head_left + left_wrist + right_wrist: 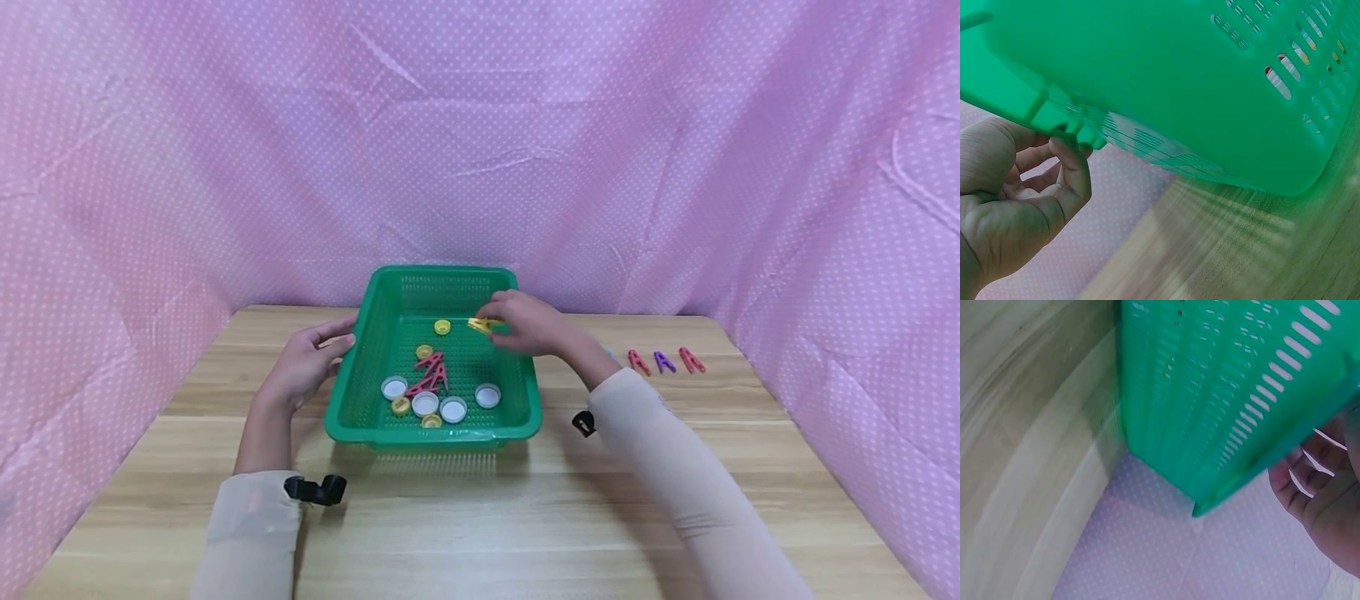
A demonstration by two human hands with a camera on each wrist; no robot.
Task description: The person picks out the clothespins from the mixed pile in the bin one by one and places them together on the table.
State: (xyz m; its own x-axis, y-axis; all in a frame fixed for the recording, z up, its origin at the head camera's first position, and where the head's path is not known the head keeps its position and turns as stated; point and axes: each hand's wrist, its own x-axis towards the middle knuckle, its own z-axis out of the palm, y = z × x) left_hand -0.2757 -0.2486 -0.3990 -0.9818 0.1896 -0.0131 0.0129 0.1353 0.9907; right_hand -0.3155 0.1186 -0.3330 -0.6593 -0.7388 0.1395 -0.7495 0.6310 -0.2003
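A green plastic basket stands on the wooden table, tilted a little toward me. My left hand pinches its left rim between thumb and fingers, which the left wrist view shows close up. Over the basket's right side, my right hand holds a yellow clothespin by one end. In the right wrist view that hand is partly behind the rim and the clothespin is hidden. Inside the basket lie several pink clothespins, white bottle caps and yellow caps.
To the right on the table, a red clothespin, a purple clothespin and another red clothespin lie in a row. A light blue piece peeks out beside my right forearm. A pink dotted curtain hangs behind the table.
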